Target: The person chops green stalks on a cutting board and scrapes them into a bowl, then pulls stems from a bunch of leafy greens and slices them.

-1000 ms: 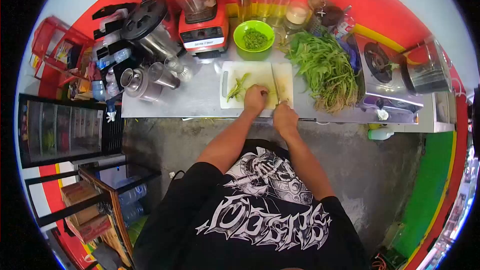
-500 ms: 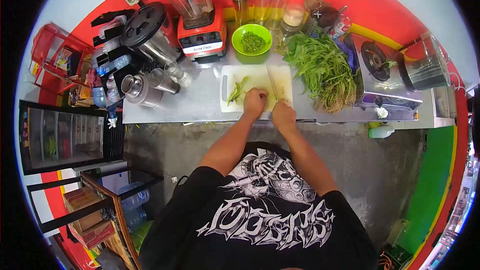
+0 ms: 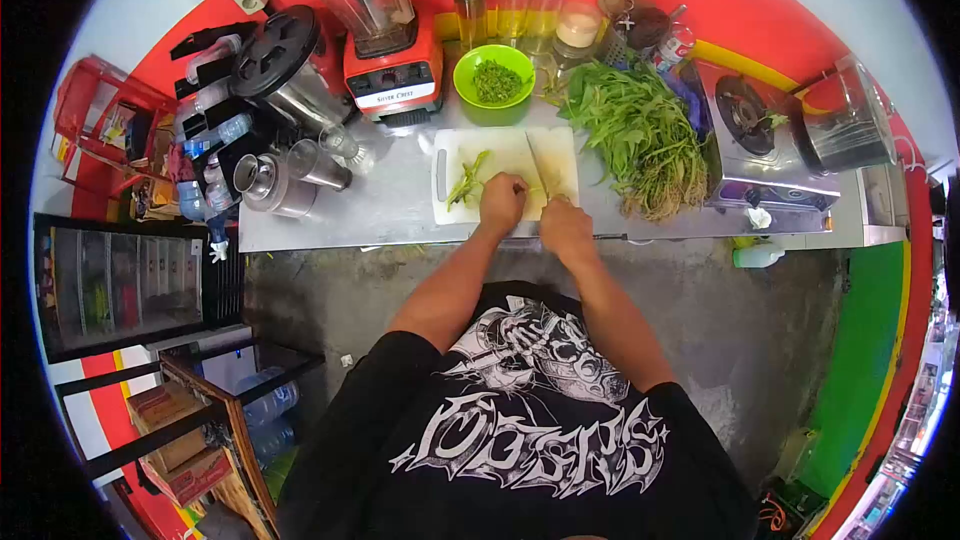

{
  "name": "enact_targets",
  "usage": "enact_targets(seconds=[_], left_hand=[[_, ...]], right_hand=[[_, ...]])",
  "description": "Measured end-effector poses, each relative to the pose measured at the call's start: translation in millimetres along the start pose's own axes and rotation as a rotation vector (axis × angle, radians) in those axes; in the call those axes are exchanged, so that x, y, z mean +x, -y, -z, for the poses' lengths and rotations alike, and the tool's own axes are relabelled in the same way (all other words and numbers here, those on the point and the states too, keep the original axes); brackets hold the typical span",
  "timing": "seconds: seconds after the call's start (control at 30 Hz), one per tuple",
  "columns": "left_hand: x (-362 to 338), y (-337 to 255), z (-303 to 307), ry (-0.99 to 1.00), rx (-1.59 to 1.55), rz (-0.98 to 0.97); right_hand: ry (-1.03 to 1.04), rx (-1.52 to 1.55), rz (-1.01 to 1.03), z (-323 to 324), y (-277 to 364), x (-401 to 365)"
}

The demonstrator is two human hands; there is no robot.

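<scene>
A white cutting board (image 3: pixel 448 153) lies at the front of the metal counter. My right hand (image 3: pixel 566 225) is closed around the handle of a knife (image 3: pixel 540 160), its blade pointing away from me over the board. Just left of the blade, my left hand (image 3: pixel 503 202) rests on the board with curled fingers; whatever it holds is hidden. Several green stems (image 3: pixel 466 182) lie on the board left of that hand. Behind the board stands a bright green bowl (image 3: pixel 466 108) containing chopped greens (image 3: pixel 496 82).
A heap of leafy greens with roots (image 3: pixel 640 135) lies right of the board, beside a gas stove (image 3: pixel 770 165). A red blender (image 3: pixel 395 80), metal cups (image 3: pixel 320 165) and a steel pot (image 3: pixel 290 80) stand left. Pump bottles (image 3: pixel 513 5) line the back wall.
The whole view has shifted slightly, so counter items appear a little further left. Relative to the board, the knife tip leans slightly more left, while both hands stay in about the same place.
</scene>
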State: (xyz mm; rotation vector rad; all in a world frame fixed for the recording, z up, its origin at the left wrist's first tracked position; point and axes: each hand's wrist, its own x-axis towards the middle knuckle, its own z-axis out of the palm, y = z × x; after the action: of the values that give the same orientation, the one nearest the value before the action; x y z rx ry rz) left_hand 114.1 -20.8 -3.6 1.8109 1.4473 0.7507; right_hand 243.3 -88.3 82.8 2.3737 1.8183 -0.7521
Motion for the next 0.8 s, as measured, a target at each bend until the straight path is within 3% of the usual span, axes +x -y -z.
enact_targets(seconds=[0.17,0.33,0.43,0.5,0.57,0.67,0.8], left_hand=[[-1,-3,-3,-0.008,0.024,0.033],[0,4,-5,-0.029,-0.033,0.023],[0,-2,0,0.048,-0.04,0.058],[-1,1,-4,-0.02,-0.011,0.027],[-3,6,-5,-0.012,-0.013,-0.003],[-7,0,0,-0.029,-0.046,-0.041],[-7,-5,6,-0.048,-0.036,-0.107]], right_hand=[[-0.109,0.116,-0.087,-44,-13,12],[-0.026,0.022,0.005,-6,-1,-1],[-0.024,0.05,-0.04,-21,0,0],[-0.036,0.076,-0.086,-30,-5,3],[-0.01,0.092,0.001,-29,-9,11],[0.039,0.004,0.031,11,5,-10],[-0.018,0.084,-0.024,-19,-2,-6]])
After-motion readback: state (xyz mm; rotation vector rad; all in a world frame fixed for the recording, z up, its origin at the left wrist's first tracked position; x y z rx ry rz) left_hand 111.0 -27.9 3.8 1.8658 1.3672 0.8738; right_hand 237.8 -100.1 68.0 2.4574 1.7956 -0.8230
